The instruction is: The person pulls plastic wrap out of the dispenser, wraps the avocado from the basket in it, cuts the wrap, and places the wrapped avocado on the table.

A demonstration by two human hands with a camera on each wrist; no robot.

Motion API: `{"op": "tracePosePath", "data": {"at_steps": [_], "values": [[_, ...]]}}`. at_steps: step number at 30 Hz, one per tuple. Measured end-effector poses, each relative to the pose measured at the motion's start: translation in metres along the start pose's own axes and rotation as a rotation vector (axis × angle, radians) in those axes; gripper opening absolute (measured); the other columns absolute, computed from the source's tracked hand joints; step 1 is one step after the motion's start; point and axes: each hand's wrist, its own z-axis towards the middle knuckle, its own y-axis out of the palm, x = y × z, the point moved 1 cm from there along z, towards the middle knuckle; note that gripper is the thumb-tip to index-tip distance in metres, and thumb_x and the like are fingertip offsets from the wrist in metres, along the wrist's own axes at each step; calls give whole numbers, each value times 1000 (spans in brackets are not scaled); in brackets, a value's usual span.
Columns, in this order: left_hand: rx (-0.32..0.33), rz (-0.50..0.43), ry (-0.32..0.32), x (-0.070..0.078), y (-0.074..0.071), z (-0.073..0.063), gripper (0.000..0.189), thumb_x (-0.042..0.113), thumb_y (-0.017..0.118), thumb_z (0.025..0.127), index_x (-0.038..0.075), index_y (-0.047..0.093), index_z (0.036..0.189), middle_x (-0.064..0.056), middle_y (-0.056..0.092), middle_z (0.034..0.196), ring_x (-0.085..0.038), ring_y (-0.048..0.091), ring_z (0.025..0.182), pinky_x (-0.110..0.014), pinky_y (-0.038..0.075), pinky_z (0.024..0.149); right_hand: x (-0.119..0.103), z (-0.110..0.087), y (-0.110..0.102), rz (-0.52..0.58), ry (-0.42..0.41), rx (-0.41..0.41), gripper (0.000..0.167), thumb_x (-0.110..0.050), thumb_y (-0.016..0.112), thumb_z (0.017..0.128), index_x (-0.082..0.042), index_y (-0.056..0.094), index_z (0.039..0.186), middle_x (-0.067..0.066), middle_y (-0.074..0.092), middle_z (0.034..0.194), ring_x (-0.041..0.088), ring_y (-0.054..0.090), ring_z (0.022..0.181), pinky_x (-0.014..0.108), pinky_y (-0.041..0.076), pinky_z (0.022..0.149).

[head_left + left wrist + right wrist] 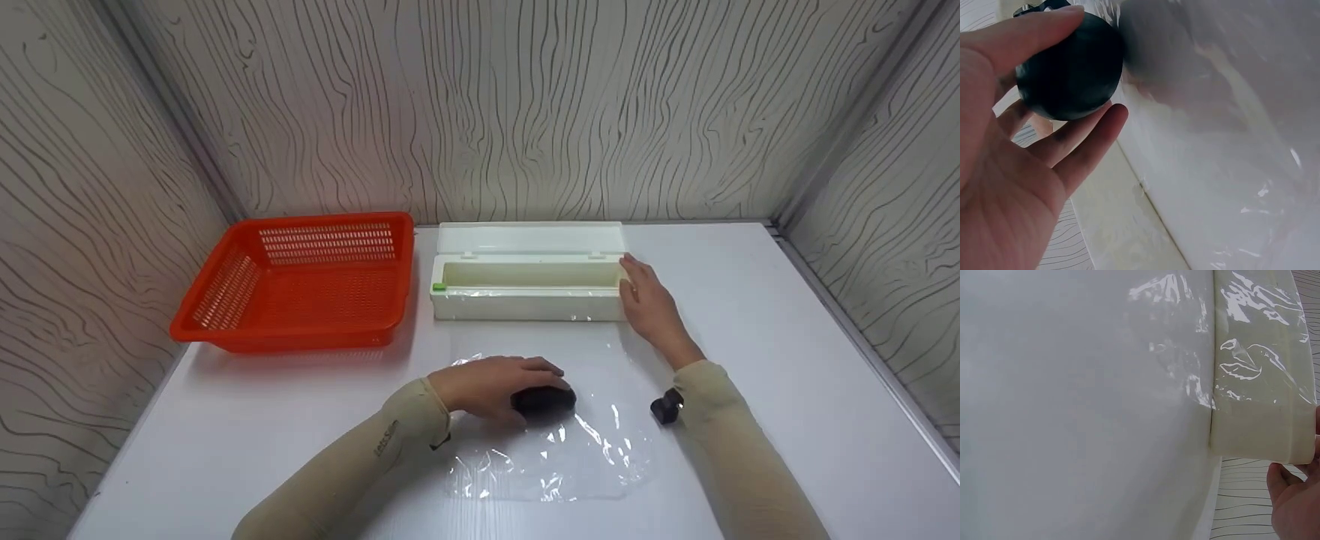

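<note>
My left hand holds a smooth, dark oval object, its thumb and fingers curled round the sides. In the left wrist view the dark object looks rounded and glossy; its kind is unclear. It is over a sheet of clear plastic film spread on the table; whether it touches the film I cannot tell. The film runs out of a long white wrap dispenser box whose lid stands raised behind. My right hand grips the box's right end, thumb on the near side, fingers toward the back corner.
An orange-red perforated basket stands left of the dispenser. A small green piece sits on the box's left front edge. The white table is bounded by wood-patterned walls at the back and both sides.
</note>
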Motion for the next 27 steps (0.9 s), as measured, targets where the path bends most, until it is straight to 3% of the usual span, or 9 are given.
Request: {"op": "tracePosePath", "data": {"at_steps": [19, 27], "values": [[26, 11, -9, 1, -2, -7, 68, 23, 80, 90, 31, 49, 150, 6, 48, 156, -19, 60, 129, -38, 51, 107, -1, -1, 0, 14, 14, -5, 55, -26, 31, 112, -4, 26, 163, 17, 21, 171, 40, 20, 158, 53, 16, 129], [121, 82, -18, 3, -12, -23, 81, 35, 83, 88, 28, 42, 157, 3, 45, 161, -18, 50, 142, -40, 48, 112, 1, -2, -9, 21, 28, -88, 62, -38, 30, 113, -8, 18, 165, 18, 13, 173, 43, 13, 159, 58, 12, 128]]}}
